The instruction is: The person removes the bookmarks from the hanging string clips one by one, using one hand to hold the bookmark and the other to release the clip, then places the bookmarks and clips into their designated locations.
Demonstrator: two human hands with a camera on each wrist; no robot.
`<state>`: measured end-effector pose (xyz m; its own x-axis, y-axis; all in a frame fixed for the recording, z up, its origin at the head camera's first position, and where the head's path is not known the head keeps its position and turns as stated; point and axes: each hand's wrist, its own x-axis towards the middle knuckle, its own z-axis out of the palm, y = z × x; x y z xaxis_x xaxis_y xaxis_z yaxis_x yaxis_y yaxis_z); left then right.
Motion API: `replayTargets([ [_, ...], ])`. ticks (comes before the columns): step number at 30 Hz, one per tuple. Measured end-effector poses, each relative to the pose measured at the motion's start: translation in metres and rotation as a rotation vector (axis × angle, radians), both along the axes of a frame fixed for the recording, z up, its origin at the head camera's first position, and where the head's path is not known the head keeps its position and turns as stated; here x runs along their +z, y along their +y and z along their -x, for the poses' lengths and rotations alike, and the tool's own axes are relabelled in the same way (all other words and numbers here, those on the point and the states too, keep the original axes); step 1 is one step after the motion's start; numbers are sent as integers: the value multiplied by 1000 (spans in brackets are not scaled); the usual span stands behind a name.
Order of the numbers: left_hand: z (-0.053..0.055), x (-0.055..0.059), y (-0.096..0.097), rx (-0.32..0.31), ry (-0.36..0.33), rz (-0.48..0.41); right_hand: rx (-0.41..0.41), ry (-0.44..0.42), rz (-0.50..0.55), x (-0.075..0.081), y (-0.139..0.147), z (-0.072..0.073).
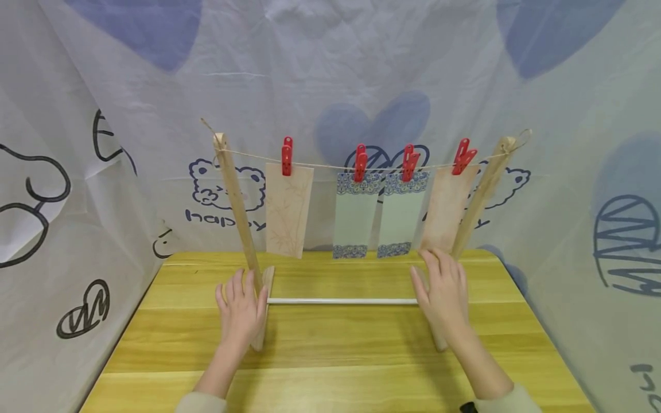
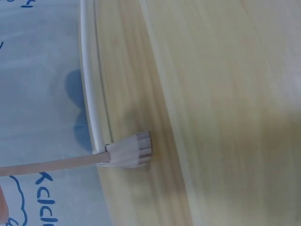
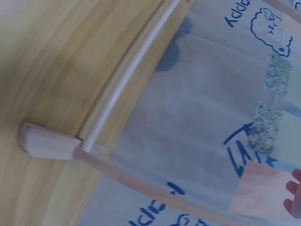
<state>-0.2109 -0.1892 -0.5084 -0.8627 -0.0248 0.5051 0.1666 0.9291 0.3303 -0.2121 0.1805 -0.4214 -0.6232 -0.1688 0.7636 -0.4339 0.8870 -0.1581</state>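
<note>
A wooden drying rack stands with a left post (image 1: 238,212), a right post (image 1: 482,195) and a white crossbar (image 1: 341,301) low between them. Four cards hang from its string by red clips: a beige bamboo-print card (image 1: 288,212), two blue-patterned cards (image 1: 356,215) and a plain pinkish card (image 1: 446,209). My left hand (image 1: 240,310), fingers spread, overlaps the left post's lower end and holds nothing. My right hand (image 1: 444,292) has extended fingers by the pinkish card's lower edge; the right wrist view shows its fingertips (image 3: 292,192) over that card.
The rack's feet (image 2: 129,151) rest on a yellow wood-grain table (image 1: 341,350). A pale printed cloth (image 1: 289,86) surrounds the table at the back and sides. The string (image 1: 320,166) is tied at both post tops, with loose ends sticking out.
</note>
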Motion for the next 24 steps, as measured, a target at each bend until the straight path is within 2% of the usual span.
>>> replayTargets([
  [4,1,4,2,1,2,9,28,16,-31,11,-5,1],
  [15,6,17,7,-5,29,4,95,132,-58,37,-22,3],
  [24,7,29,11,-9,34,13,161,179,-81,55,-37,5],
])
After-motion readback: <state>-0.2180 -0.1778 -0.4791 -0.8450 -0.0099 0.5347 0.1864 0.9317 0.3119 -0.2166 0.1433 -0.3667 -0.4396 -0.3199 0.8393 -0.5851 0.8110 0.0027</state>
